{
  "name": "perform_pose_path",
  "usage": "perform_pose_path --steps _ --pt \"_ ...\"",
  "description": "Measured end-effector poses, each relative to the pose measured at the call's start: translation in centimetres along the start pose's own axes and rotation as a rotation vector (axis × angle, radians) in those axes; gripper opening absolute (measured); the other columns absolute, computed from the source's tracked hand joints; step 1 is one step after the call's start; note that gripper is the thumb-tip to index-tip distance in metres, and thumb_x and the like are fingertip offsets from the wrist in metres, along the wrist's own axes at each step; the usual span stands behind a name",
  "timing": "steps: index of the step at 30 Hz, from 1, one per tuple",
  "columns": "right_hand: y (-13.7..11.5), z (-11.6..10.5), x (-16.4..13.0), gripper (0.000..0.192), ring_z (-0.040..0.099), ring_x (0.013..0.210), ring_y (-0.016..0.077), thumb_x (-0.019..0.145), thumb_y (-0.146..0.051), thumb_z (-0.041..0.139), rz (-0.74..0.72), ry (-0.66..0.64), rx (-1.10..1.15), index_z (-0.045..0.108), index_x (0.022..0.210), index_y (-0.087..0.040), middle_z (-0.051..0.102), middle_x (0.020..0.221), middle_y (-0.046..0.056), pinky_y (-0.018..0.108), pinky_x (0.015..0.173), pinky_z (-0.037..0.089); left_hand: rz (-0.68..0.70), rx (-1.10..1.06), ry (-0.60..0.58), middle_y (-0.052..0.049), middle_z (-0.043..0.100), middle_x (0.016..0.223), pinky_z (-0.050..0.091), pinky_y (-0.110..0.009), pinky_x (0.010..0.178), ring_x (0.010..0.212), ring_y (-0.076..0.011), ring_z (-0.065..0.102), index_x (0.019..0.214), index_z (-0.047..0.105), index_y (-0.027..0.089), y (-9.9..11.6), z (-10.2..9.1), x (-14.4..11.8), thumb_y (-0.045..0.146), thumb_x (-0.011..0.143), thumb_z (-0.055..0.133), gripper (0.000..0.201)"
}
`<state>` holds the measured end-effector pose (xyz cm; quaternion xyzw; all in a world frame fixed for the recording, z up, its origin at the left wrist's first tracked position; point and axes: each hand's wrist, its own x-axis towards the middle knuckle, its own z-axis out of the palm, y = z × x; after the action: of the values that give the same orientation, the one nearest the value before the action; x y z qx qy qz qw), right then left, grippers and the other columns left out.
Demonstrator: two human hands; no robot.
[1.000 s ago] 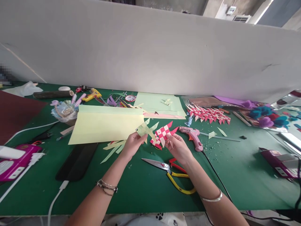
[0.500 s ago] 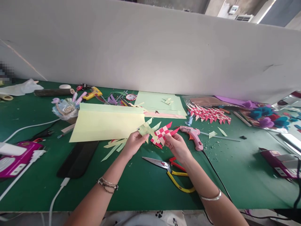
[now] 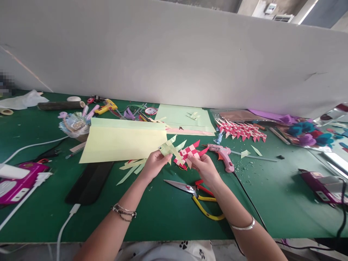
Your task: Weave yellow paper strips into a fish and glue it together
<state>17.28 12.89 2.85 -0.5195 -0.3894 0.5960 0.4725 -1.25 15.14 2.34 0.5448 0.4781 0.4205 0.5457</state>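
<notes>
Between thumb and fingers of my left hand (image 3: 154, 164) is a pale green woven paper fish (image 3: 168, 148), its pointed strips sticking out to the upper right. My right hand (image 3: 207, 169) pinches a red and pink checkered woven paper fish (image 3: 189, 152), held beside the green one at nearly the same height. Whether the two fish touch cannot be told, as their edges overlap in view. Below them lie scissors (image 3: 185, 187) with red and yellow handles, spread apart on the table. A pink glue gun (image 3: 225, 158) rests just beyond my right hand.
Yellow and green paper sheets (image 3: 125, 141) lie left of centre, partly over a black phone (image 3: 88, 186). Several red and pink woven fish (image 3: 241, 131) sit at the back right. Magenta power strips (image 3: 24, 179) stand at both sides. A grey partition (image 3: 174, 54) rises behind.
My right hand has shifted very slightly with the red and pink fish, turning it a little. My left hand holds the green fish nearly still. The whole view has moved slightly.
</notes>
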Motion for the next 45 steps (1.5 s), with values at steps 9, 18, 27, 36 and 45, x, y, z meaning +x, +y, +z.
perform_pose_path --steps 9,18,27,36,45 --pt "-0.14 0.21 -0.23 0.040 0.026 0.048 0.0068 0.069 -0.049 0.064 -0.039 -0.057 0.010 0.046 0.051 -0.018 0.038 0.049 -0.005 0.025 0.049 0.021 0.011 -0.014 -0.022 0.001 0.051 0.063 0.038 -0.024 0.057 0.062 -0.0133 0.046 0.069 0.058 0.016 0.01 0.11 -0.04 0.049 0.068 0.064 0.033" --pt "-0.12 0.29 -0.27 0.044 0.027 0.047 0.0066 0.067 -0.051 0.065 0.002 -0.034 -0.009 0.043 0.048 -0.018 0.037 0.048 -0.005 0.024 0.047 0.022 0.008 -0.019 0.010 -0.001 0.055 0.065 0.040 -0.024 0.057 0.064 -0.0147 0.049 0.072 0.060 0.016 0.55 0.27 -0.16 0.050 0.065 0.066 0.036" --pt "0.25 0.14 -0.19 0.042 0.030 0.047 0.0069 0.070 -0.049 0.064 -0.022 -0.047 -0.038 0.044 0.048 -0.018 0.039 0.046 -0.005 0.024 0.048 0.022 -0.002 -0.002 0.012 -0.005 0.064 0.081 0.043 -0.024 0.060 0.075 -0.0192 0.056 0.089 0.066 0.016 -0.01 0.28 -0.06 0.049 0.066 0.066 0.040" --pt "0.18 0.35 -0.26 0.041 0.029 0.047 0.0066 0.069 -0.048 0.065 -0.061 -0.052 -0.015 0.047 0.049 -0.018 0.043 0.049 -0.004 0.024 0.047 0.021 -0.010 0.035 0.048 -0.001 0.059 0.067 0.038 -0.022 0.053 0.061 -0.0137 0.050 0.081 0.064 0.016 -0.01 0.21 -0.11 0.050 0.068 0.064 0.037" --pt "0.20 0.48 -0.31 0.039 0.032 0.048 0.0062 0.070 -0.047 0.065 -0.078 -0.075 -0.038 0.051 0.051 -0.017 0.044 0.050 -0.004 0.023 0.048 0.025 -0.055 0.034 0.081 -0.002 0.060 0.065 0.039 -0.024 0.053 0.060 -0.0152 0.053 0.078 0.067 0.014 0.34 0.24 -0.02 0.054 0.065 0.065 0.042"
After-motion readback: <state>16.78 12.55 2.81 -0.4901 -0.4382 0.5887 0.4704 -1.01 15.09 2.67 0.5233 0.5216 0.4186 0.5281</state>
